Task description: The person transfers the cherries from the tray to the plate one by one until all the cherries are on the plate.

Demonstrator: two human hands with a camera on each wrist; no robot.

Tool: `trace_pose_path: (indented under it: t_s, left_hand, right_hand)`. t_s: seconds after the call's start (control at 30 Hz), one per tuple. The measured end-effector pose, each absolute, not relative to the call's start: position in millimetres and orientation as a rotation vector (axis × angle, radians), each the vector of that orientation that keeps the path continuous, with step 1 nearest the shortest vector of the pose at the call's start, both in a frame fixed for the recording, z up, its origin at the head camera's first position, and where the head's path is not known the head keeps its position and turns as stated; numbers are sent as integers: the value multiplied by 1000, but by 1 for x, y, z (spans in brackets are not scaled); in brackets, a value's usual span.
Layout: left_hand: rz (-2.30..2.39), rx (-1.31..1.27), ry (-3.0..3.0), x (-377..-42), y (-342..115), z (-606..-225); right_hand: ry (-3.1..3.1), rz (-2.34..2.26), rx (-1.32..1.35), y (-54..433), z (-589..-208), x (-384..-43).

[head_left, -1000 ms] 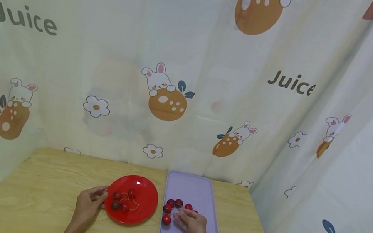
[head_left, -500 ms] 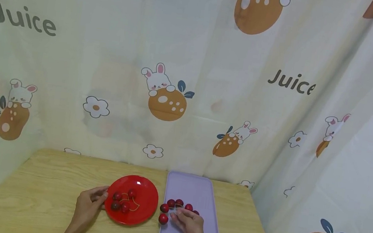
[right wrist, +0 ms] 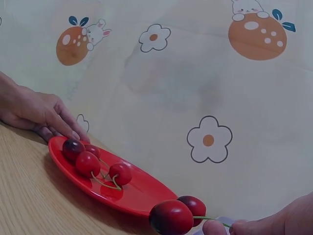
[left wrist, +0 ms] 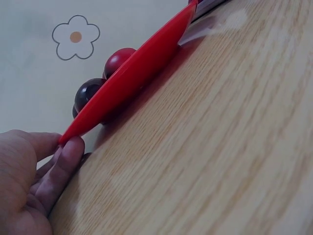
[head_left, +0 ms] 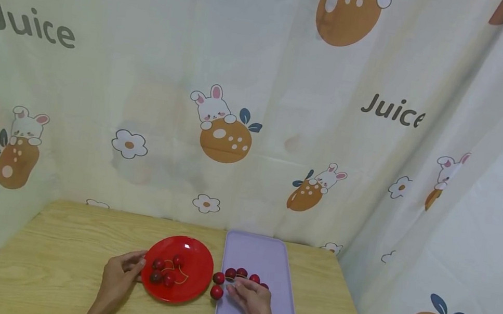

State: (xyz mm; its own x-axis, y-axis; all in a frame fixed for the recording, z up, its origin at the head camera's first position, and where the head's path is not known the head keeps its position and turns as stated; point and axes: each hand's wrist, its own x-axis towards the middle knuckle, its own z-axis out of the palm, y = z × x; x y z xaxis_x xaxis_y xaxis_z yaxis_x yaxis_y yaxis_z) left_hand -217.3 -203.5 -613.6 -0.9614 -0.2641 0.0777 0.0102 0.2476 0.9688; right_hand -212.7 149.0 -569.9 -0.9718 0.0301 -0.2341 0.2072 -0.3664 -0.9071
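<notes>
My left hand (head_left: 118,278) pinches the left rim of a round red plate (head_left: 195,270), thumb on one side and fingers on the other in the left wrist view. Several dark red cherries (right wrist: 88,164) with green stems lie on that plate. My right hand (head_left: 253,304) pinches the thin green stem (right wrist: 211,219) of a pair of cherries (right wrist: 171,217) between thumb and fingertip. In the head view the held pair overlaps the strip between the plate's right rim and the left edge of a lilac tray (head_left: 255,252).
More cherries (head_left: 242,273) lie in a row on the tray, partly behind my right hand. Both dishes stand on a wooden table (head_left: 81,241). A curtain (head_left: 156,87) printed with rabbits and fruit hangs behind and along both sides.
My right hand has moved a little to the left, carrying the pair of cherries from over the tray to its left edge, nearer the plate. My left hand has stayed at the rim.
</notes>
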Motion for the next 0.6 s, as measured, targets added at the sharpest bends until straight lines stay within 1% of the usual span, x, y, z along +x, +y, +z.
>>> trace_pose_path:
  t_s: [0.6]
  left_hand:
    - [-1828,229,-2256,-219,-204,-615]
  right_hand:
    - [1729,-2478,259,135,-562,-218]
